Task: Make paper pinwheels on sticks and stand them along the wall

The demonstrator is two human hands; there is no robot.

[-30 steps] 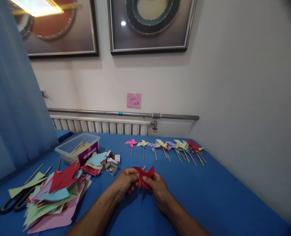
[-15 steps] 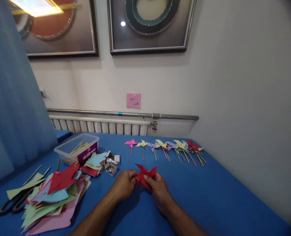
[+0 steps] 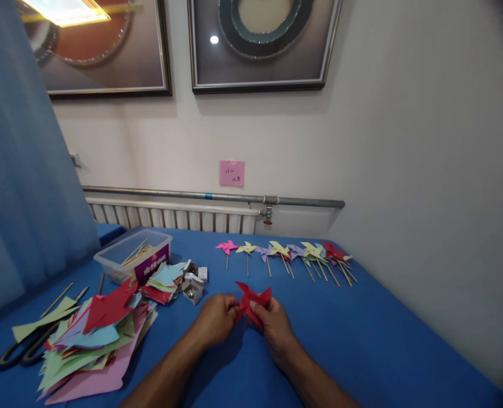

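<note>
A red paper pinwheel (image 3: 246, 300) is held up over the blue table in front of me, its blades folded toward the middle. My right hand (image 3: 274, 328) grips it from the right, the thumb pressed on its centre and the fingers behind. On the other side, my left hand (image 3: 217, 317) is closed, with its fingertips pinching at the pinwheel's left edge. Whether those fingertips also hold something small is hidden. Nearest to the left hand stand small open boxes (image 3: 193, 290) with shiny metal bits inside.
Finished pinwheels on sticks (image 3: 279, 249) lie in a row at the back. At left are a clear plastic tub (image 3: 110, 258) of wooden sticks, a small paper stack (image 3: 166, 277), a heap of coloured paper (image 3: 93, 351) and scissors (image 3: 32, 348). A blue curtain (image 3: 25, 170) hangs at far left.
Almost nothing differs. The camera view has shifted slightly, and both hands keep their hold on the red pinwheel in nearly the same pose.
</note>
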